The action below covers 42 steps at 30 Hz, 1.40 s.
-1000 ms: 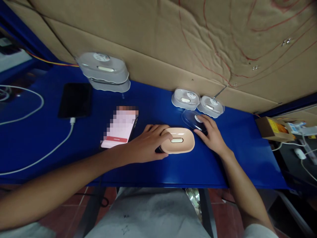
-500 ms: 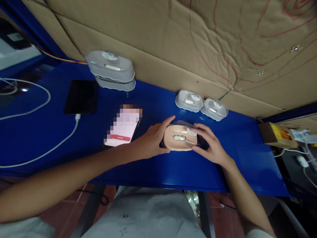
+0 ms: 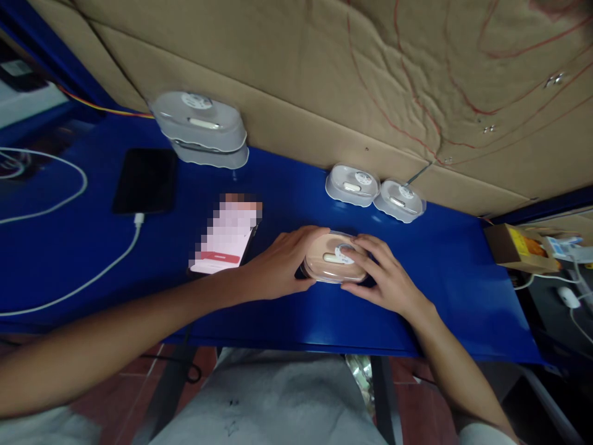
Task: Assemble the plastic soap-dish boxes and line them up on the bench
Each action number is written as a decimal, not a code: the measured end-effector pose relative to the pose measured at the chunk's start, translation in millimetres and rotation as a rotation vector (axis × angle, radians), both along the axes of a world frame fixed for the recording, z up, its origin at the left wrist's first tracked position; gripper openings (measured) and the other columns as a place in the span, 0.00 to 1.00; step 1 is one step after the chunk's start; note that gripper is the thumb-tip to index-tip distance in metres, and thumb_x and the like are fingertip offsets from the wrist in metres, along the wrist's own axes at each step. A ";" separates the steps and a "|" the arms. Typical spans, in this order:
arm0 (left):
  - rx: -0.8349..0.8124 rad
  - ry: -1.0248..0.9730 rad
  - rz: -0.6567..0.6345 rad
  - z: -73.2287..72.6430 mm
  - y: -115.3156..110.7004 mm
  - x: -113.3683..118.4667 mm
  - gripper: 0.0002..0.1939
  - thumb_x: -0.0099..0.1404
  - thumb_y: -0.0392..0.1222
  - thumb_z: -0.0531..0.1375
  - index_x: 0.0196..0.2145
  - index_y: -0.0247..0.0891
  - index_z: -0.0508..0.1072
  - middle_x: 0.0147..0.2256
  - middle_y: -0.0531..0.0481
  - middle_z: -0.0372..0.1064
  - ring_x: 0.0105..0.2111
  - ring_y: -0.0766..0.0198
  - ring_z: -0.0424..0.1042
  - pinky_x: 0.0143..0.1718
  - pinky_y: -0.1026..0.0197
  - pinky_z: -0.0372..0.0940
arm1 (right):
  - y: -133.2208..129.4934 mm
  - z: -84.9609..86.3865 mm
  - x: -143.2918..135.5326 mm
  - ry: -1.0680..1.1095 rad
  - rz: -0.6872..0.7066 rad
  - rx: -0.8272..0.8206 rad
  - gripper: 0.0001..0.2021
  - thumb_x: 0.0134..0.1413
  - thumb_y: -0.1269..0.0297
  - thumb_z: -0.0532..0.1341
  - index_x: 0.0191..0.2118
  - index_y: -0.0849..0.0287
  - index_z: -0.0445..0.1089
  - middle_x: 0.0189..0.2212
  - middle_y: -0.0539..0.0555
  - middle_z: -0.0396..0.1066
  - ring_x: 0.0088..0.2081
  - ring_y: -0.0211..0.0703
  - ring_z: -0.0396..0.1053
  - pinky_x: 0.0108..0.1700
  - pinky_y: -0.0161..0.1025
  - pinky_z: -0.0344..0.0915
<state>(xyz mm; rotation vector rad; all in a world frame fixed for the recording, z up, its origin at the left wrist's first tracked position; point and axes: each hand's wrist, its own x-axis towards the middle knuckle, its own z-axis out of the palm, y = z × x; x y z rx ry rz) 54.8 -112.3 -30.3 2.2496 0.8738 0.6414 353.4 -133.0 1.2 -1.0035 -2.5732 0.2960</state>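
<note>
In front of me on the blue table lies a small beige oval container (image 3: 317, 255) with a clear lid (image 3: 340, 272). The lid has a round white sticker and a pale elongated piece in its middle. My left hand (image 3: 290, 259) wraps the container's left end, thumb in front and fingers behind. From the other side, my right hand (image 3: 386, 272) grips the right end, with fingertips resting over the lid near the sticker. The container's underside and both ends are hidden by my hands.
Two grey lidded containers (image 3: 353, 185) stand along the cardboard wall (image 3: 278, 74). A stack of larger grey containers (image 3: 201, 127) is farther left. A lit phone (image 3: 227, 235) lies by my left arm, a dark device (image 3: 146, 180) on a white cable beyond it. An open carton (image 3: 521, 250) sits at right.
The clear lid has shifted left and lower, and now lies over the beige container. My right hand has moved slightly left with it; my left hand keeps its hold.
</note>
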 end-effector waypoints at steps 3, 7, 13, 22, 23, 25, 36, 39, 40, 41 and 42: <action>0.032 -0.013 0.002 2.1 -1.2 1.4 0.49 0.67 0.39 0.66 0.75 0.48 0.42 0.70 0.34 0.58 0.70 0.39 0.60 0.65 0.36 0.60 | -2.2 2.0 -0.4 -0.024 -0.007 0.001 0.41 0.66 0.50 0.68 0.77 0.38 0.50 0.67 0.58 0.65 0.69 0.65 0.62 0.69 0.66 0.66; 0.027 -0.005 0.014 3.2 -1.7 3.4 0.49 0.64 0.37 0.66 0.74 0.48 0.45 0.69 0.34 0.61 0.68 0.39 0.63 0.63 0.37 0.62 | -3.5 2.5 -0.4 -0.032 -0.014 0.002 0.41 0.66 0.49 0.68 0.77 0.37 0.49 0.66 0.58 0.66 0.68 0.65 0.63 0.68 0.67 0.67; 0.019 0.020 0.035 6.4 -3.2 5.2 0.46 0.63 0.35 0.66 0.72 0.45 0.49 0.69 0.33 0.60 0.68 0.39 0.63 0.61 0.37 0.63 | -1.6 3.0 1.7 -0.002 -0.014 0.022 0.42 0.64 0.50 0.70 0.77 0.37 0.51 0.65 0.58 0.66 0.67 0.65 0.64 0.66 0.67 0.68; 0.051 -0.006 0.004 1.5 1.4 1.3 0.49 0.66 0.39 0.67 0.74 0.47 0.42 0.71 0.32 0.57 0.70 0.39 0.60 0.64 0.36 0.62 | 1.3 -3.6 -1.6 0.012 -0.002 0.017 0.42 0.65 0.50 0.69 0.77 0.39 0.49 0.66 0.60 0.63 0.69 0.66 0.61 0.68 0.68 0.65; 0.049 -0.005 0.003 1.6 2.0 1.2 0.49 0.66 0.39 0.67 0.74 0.47 0.43 0.71 0.32 0.57 0.70 0.39 0.60 0.63 0.36 0.62 | 1.5 -4.1 -1.1 0.017 0.002 0.017 0.42 0.65 0.50 0.69 0.77 0.39 0.49 0.66 0.61 0.63 0.69 0.66 0.61 0.68 0.67 0.65; 0.040 -0.010 -0.004 2.1 3.0 1.0 0.48 0.66 0.39 0.67 0.75 0.47 0.44 0.70 0.33 0.58 0.70 0.39 0.61 0.63 0.37 0.62 | 1.8 -4.6 0.1 0.024 0.005 0.018 0.42 0.65 0.51 0.70 0.77 0.41 0.50 0.67 0.61 0.62 0.70 0.65 0.60 0.69 0.67 0.64; 0.070 -0.025 -0.013 1.0 2.7 0.2 0.47 0.69 0.45 0.69 0.75 0.47 0.46 0.70 0.33 0.60 0.70 0.39 0.61 0.64 0.38 0.61 | 1.7 -5.5 -1.9 0.023 0.002 0.031 0.39 0.64 0.52 0.70 0.75 0.45 0.54 0.65 0.62 0.63 0.69 0.67 0.60 0.68 0.68 0.65; 0.067 -0.004 -0.012 4.0 3.0 0.8 0.46 0.69 0.44 0.69 0.74 0.47 0.47 0.70 0.33 0.61 0.70 0.40 0.62 0.63 0.38 0.63 | 1.0 -5.0 -3.5 0.009 -0.011 0.011 0.40 0.65 0.51 0.69 0.75 0.44 0.52 0.66 0.62 0.62 0.70 0.66 0.59 0.69 0.68 0.64; 0.065 0.002 -0.014 4.8 2.8 1.1 0.45 0.69 0.44 0.69 0.74 0.47 0.47 0.70 0.34 0.61 0.69 0.41 0.62 0.63 0.39 0.63 | 1.0 -5.0 -3.7 0.003 -0.014 0.003 0.40 0.65 0.51 0.69 0.76 0.43 0.51 0.66 0.62 0.61 0.70 0.66 0.59 0.69 0.68 0.64; 0.064 0.007 -0.015 5.3 2.4 1.4 0.45 0.69 0.44 0.69 0.73 0.47 0.47 0.70 0.35 0.61 0.69 0.41 0.63 0.63 0.39 0.63 | 1.0 -5.2 -3.6 0.000 -0.017 -0.003 0.41 0.65 0.51 0.69 0.76 0.43 0.51 0.66 0.62 0.61 0.70 0.66 0.58 0.69 0.68 0.64; 0.065 0.014 -0.009 5.4 1.8 1.9 0.45 0.69 0.43 0.69 0.73 0.47 0.48 0.70 0.35 0.61 0.69 0.42 0.63 0.63 0.39 0.63 | 1.1 -5.4 -3.4 -0.003 -0.019 -0.008 0.41 0.66 0.50 0.69 0.77 0.42 0.50 0.66 0.62 0.61 0.70 0.66 0.58 0.69 0.67 0.64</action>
